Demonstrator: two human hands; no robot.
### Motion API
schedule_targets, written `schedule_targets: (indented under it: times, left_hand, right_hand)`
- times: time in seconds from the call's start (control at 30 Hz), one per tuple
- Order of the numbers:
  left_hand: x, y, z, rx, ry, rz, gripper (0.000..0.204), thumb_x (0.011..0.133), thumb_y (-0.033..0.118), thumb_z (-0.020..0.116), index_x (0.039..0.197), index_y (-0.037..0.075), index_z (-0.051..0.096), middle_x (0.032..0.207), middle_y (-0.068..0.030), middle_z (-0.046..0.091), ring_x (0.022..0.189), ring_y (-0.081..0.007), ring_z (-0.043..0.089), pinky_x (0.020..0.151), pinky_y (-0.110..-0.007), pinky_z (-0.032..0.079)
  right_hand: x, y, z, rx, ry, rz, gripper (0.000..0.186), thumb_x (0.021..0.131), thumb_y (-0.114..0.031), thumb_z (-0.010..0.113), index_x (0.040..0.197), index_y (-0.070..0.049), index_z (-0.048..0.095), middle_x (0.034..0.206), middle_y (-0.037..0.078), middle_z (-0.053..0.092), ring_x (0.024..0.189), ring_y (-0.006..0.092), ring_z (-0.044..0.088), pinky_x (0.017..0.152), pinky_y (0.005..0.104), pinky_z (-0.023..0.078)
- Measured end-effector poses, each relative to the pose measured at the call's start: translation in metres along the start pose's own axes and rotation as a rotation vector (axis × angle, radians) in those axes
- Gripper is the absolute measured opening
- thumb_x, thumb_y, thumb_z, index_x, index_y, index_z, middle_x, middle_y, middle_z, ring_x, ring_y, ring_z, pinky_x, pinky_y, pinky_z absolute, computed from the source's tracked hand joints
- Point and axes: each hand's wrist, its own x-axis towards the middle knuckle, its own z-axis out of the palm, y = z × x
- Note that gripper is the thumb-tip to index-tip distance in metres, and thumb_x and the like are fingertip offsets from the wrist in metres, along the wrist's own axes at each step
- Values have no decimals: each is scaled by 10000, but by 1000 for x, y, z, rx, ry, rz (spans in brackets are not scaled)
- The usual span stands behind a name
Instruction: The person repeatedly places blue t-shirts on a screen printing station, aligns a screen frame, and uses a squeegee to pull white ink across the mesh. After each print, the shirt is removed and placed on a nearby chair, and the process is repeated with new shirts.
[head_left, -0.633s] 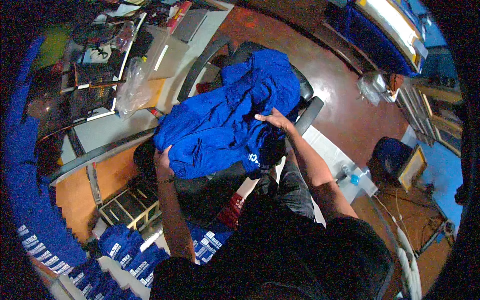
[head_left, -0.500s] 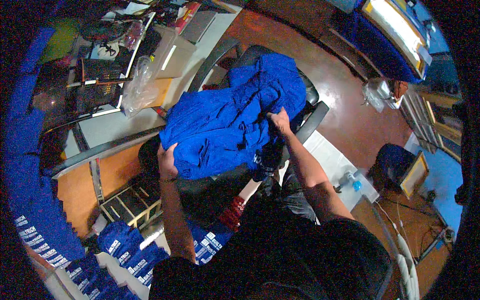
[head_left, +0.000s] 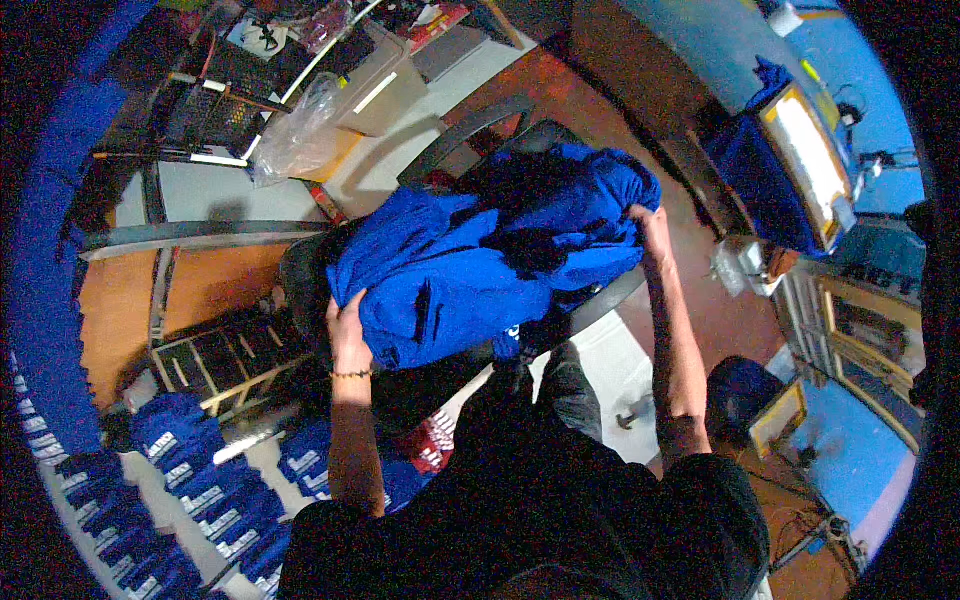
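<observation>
Head-worn view (wide fisheye) looks down on the nearby hands [head_left: 348, 332]

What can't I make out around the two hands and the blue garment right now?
All in the head view:
Right hand: fingers partly hidden by the blue garment.
Left hand: fingertips partly hidden by its edge.
Chair: seat mostly covered by the garment.
Printed blue pieces: lettering blurred, outermost cut off by the dark rim.
</observation>
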Motion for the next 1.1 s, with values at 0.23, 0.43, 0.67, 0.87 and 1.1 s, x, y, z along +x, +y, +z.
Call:
schedule_targets:
  times: [0.23, 0.43, 0.67, 0.87, 1.1]
  left_hand:
    - [-92, -49, 25, 356, -529, -95, 815, 932, 237, 780, 1568, -4, 331, 1542, -189, 471, 1356, -328, 518, 1157, -445, 402]
    - [-97, 91, 115, 619, -452, 1033, 1421, 513, 336, 1002, 1655, 82, 195, 1723, -227, 131, 1589, -431, 121, 1287, -558, 142]
    - [-118, 142, 182, 942, -1040, 1344, 1389, 474, 552, 959, 1646, 250, 278, 1716, -72, 253, 1595, -364, 165, 1221, -730, 98]
    - [-123, 122, 202, 304, -1065, 1277, 1320, 511, 547, 969, 1609, 157, 349, 1592, -153, 454, 1544, -340, 312, 1244, -603, 239]
    - [-174, 43, 193, 39, -1015, 715, 915, 703, 364, 915, 1454, 14, 526, 1387, -199, 635, 1257, -353, 624, 1071, -475, 498]
  right_hand:
    - [-46, -211, 32, -312, -602, -271, 29, 833, -43, 682, 826, -65, 700, 771, -61, 679, 674, 58, 575, 655, 270, 489]
    - [-115, -262, 82, -931, -1232, -646, 97, 775, -39, 747, 823, -28, 663, 713, 69, 669, 646, 149, 589, 627, 375, 477]
    - [-178, -340, 35, -1408, -1479, -892, 254, 560, -173, 698, 756, -69, 574, 762, 174, 588, 873, 421, 611, 767, 548, 371]
    - [-180, -403, -3, -1659, -1521, -1089, 578, 486, -418, 866, 1027, -223, 812, 1221, 88, 728, 1292, 379, 573, 1130, 696, 273]
    - [-153, -466, 2, -1596, -1161, -1325, 645, 434, -253, 765, 1059, -99, 793, 1215, 131, 727, 1129, 392, 601, 1007, 540, 426]
